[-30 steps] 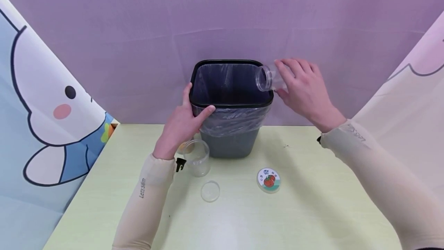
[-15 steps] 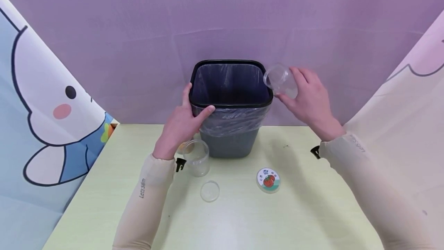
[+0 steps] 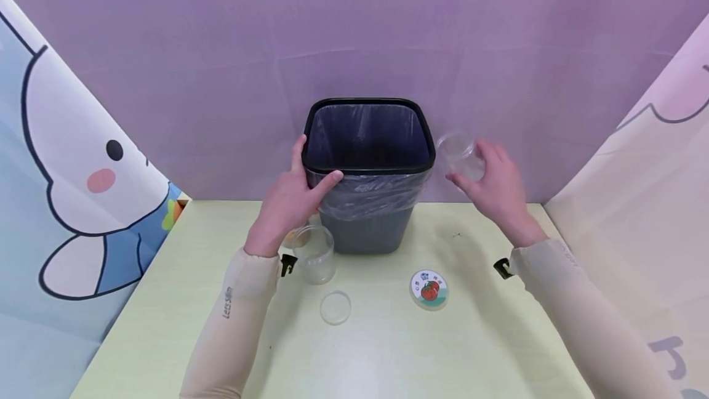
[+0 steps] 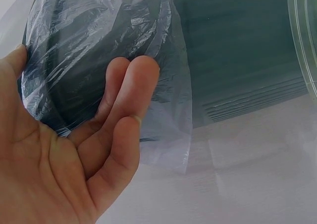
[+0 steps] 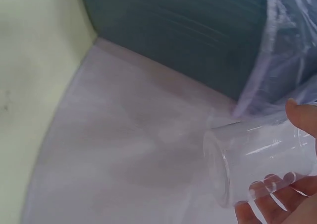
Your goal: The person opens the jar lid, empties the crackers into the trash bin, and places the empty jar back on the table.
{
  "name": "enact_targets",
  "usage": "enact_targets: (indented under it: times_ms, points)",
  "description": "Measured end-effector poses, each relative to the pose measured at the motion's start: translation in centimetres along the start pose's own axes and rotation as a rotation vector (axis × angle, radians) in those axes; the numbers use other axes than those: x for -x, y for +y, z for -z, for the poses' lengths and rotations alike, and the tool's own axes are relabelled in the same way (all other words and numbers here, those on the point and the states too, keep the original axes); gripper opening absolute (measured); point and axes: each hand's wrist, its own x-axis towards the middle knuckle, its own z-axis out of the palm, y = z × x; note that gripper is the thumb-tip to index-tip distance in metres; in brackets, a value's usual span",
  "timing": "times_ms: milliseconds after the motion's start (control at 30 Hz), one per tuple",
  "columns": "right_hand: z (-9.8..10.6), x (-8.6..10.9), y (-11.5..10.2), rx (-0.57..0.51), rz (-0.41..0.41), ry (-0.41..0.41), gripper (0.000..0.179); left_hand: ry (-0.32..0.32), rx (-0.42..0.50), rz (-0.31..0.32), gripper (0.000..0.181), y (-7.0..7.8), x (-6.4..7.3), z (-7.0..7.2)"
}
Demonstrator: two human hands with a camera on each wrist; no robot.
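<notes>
Grey, black-rimmed plastic bin (image 3: 365, 231) stands near the back edge of a pale-yellow surface (image 3: 388, 350), apparently steadied by the left hand's (image 3: 285, 205) grip; right hand (image 3: 501, 188) clasps clear cylindrical jar (image 3: 463, 157).

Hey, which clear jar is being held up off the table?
The clear jar in the right hand, in the air beside the bin. The other clear jar stands upright on the table near the bin's base.

The pale table (image 3: 388, 356) carries a grey bin (image 3: 367, 236), clear jar (image 3: 317, 271), clear disc (image 3: 335, 308), tomato-printed lid (image 3: 429, 290) and partly hidden orange item (image 3: 288, 241)
</notes>
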Motion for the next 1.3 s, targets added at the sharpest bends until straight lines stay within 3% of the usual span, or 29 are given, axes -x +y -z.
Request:
enact_targets:
  times_ms: [233,567,900,1300]
  points:
    - [-2.5,2.7,2.3,-0.054,-0.043,0.003,0.061,0.004,0.007,-0.008,0.110,-0.1,-0.1,0.0]
    - [-6.0,7.2,5.1,-0.084,-0.177,-0.064,0.065,0.007,0.013,-0.010,0.110,-0.3,0.0,-0.2]
    - [-7.6,10.1,6.8,-0.129,-0.301,-0.097,0.066,-0.007,0.028,0.004,0.108,-0.2,0.0,-0.2]
    - [-9.0,12.2,8.0,-0.201,-0.401,-0.144,0.070,0.008,0.020,0.001,0.109,-0.3,-0.1,-0.3]
